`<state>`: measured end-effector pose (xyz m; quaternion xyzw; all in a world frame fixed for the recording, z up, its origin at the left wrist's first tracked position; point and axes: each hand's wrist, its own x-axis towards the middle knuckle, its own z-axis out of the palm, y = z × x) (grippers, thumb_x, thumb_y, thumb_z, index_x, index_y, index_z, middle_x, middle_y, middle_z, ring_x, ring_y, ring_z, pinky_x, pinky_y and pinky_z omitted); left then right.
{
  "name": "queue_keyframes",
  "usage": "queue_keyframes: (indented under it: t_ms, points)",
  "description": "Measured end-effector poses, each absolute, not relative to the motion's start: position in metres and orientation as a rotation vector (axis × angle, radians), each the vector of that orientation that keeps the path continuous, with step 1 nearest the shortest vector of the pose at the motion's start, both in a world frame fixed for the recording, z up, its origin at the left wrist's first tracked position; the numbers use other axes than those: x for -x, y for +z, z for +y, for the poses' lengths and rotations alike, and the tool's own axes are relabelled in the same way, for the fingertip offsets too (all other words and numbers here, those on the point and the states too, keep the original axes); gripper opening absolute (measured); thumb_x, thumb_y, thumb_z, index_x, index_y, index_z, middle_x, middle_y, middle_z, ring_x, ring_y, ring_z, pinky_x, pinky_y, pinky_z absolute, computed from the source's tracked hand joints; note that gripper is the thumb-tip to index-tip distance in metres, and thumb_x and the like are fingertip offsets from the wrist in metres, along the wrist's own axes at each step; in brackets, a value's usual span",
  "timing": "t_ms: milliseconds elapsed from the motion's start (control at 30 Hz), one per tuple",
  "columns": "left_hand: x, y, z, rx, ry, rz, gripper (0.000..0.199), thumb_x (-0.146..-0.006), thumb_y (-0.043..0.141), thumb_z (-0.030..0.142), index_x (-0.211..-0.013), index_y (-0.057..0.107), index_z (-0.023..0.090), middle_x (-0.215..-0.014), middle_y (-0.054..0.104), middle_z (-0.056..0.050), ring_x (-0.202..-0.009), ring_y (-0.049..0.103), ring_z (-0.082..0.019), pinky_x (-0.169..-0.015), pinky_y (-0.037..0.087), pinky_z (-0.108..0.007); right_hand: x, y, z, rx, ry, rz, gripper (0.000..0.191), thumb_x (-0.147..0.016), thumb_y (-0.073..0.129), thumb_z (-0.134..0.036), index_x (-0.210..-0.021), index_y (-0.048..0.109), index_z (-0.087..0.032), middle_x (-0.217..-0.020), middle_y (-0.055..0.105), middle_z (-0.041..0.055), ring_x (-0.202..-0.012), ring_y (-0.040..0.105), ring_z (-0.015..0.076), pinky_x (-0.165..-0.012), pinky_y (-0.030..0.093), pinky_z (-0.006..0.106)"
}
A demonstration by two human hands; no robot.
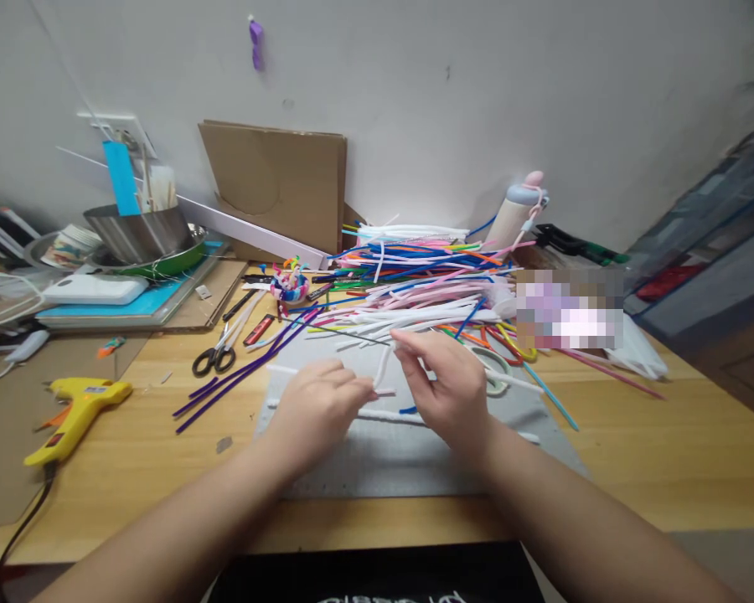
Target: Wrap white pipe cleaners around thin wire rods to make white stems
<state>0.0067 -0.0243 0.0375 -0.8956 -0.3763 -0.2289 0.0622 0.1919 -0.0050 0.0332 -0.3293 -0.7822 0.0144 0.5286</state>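
Note:
Above a grey mat [377, 473], my left hand [327, 402] is closed on a white pipe cleaner [384, 366] that bends up between the two hands. My right hand [443, 385] pinches the upper end of that white piece, its thumb and index finger pressed together. A thin dark stem [352, 334] runs leftward from the right fingertips. On the mat under the hands lies another white pipe cleaner [393, 416], with a short blue bit near its middle. A roll of tape [499, 373] rests just right of my right hand.
Bundles of coloured pipe cleaners [415, 260] lie behind the mat. Black scissors [214, 360], purple pipe cleaners [245, 373] and a yellow glue gun [79, 410] are at the left. Cardboard [276, 184] leans on the wall; a bottle [515, 213] stands at the back right.

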Motion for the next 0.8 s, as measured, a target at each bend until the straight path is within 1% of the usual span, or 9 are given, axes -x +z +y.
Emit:
queue_keyframes:
  t_ms: [133, 233, 300, 367, 500, 633, 700, 733, 800]
  points:
    - [-0.007, 0.063, -0.044, 2.645, -0.656, -0.979, 0.02, -0.089, 0.046, 0.024, -0.08, 0.063, 0.018, -0.062, 0.059, -0.001, -0.062, 0.05, -0.015, -0.059, 0.038, -0.029, -0.192, 0.032, 0.001, 0.927, -0.054, -1.981, 0.022, -0.087, 0.05, -0.016, -0.104, 0.064, -0.021, -0.09, 0.069, 0.0059, -0.083, 0.059, 0.0201, -0.075, 0.044, 0.033]
    - [0.006, 0.093, -0.038, 2.604, -0.725, -0.947, 0.016, -0.087, 0.049, 0.023, -0.088, 0.065, 0.023, -0.066, 0.062, 0.0, -0.064, 0.053, -0.015, -0.06, 0.038, -0.029, -0.193, 0.034, 0.002, 0.893, -0.105, -2.104, 0.02, -0.087, 0.05, -0.016, -0.1, 0.066, -0.02, -0.087, 0.068, 0.0051, -0.078, 0.057, 0.0195, -0.071, 0.041, 0.033]
    - [0.018, 0.109, -0.024, 2.562, -0.841, -0.991, 0.014, -0.085, 0.053, 0.024, -0.085, 0.068, 0.026, -0.066, 0.064, 0.001, -0.064, 0.054, -0.015, -0.063, 0.038, -0.03, -0.193, 0.036, 0.001, 0.791, -0.093, -2.15, 0.02, -0.087, 0.05, -0.014, -0.098, 0.065, -0.021, -0.086, 0.068, 0.0042, -0.076, 0.056, 0.0185, -0.07, 0.04, 0.033]
    - [0.028, 0.115, -0.008, 2.573, -0.9, -1.079, 0.015, -0.084, 0.055, 0.028, -0.081, 0.069, 0.025, -0.067, 0.066, 0.0, -0.064, 0.056, -0.016, -0.065, 0.04, -0.03, -0.193, 0.039, -0.002, 0.679, -0.042, -2.156, 0.02, -0.086, 0.05, -0.012, -0.097, 0.064, -0.021, -0.086, 0.069, 0.0034, -0.076, 0.056, 0.0176, -0.07, 0.041, 0.033]
    - [0.034, 0.097, 0.014, 2.687, -0.996, -1.324, 0.018, -0.084, 0.055, 0.032, -0.077, 0.07, 0.022, -0.068, 0.067, 0.0, -0.064, 0.058, -0.015, -0.06, 0.041, -0.026, -0.192, 0.042, -0.008, 0.57, 0.111, -2.068, 0.021, -0.084, 0.053, -0.009, -0.097, 0.063, -0.021, -0.084, 0.068, 0.0027, -0.075, 0.059, 0.0164, -0.069, 0.043, 0.033]
    - [0.02, 0.058, 0.008, 2.841, -0.826, -1.461, 0.024, -0.088, 0.049, 0.032, -0.077, 0.068, 0.02, -0.068, 0.067, 0.0, -0.063, 0.059, -0.014, -0.055, 0.039, -0.023, -0.189, 0.04, -0.011, 0.609, 0.205, -1.939, 0.026, -0.083, 0.055, -0.008, -0.103, 0.062, -0.023, -0.087, 0.068, 0.0033, -0.078, 0.06, 0.017, -0.071, 0.045, 0.032]
    - [0.008, 0.044, -0.005, 2.81, -0.713, -1.447, 0.025, -0.088, 0.049, 0.031, -0.074, 0.066, 0.019, -0.066, 0.065, -0.001, -0.064, 0.058, -0.015, -0.056, 0.039, -0.024, -0.189, 0.037, -0.009, 0.687, 0.188, -1.891, 0.03, -0.083, 0.054, -0.008, -0.108, 0.061, -0.023, -0.09, 0.068, 0.0039, -0.081, 0.06, 0.0174, -0.072, 0.046, 0.032]
    - [0.002, 0.041, -0.012, 2.814, -0.633, -1.382, 0.029, -0.088, 0.048, 0.031, -0.068, 0.064, 0.018, -0.06, 0.063, -0.001, -0.059, 0.056, -0.015, -0.054, 0.037, -0.025, -0.189, 0.036, -0.007, 0.736, 0.163, -1.883, 0.031, -0.084, 0.053, -0.008, -0.109, 0.062, -0.023, -0.09, 0.068, 0.0041, -0.082, 0.059, 0.0177, -0.073, 0.045, 0.033]
    - [-0.007, 0.044, -0.027, 2.805, -0.566, -1.233, 0.03, -0.089, 0.048, 0.03, -0.065, 0.062, 0.017, -0.058, 0.061, -0.002, -0.058, 0.054, -0.016, -0.055, 0.037, -0.027, -0.189, 0.033, -0.003, 0.837, 0.093, -1.909, 0.03, -0.085, 0.051, -0.009, -0.109, 0.063, -0.022, -0.089, 0.067, 0.0043, -0.081, 0.058, 0.0183, -0.073, 0.044, 0.033]
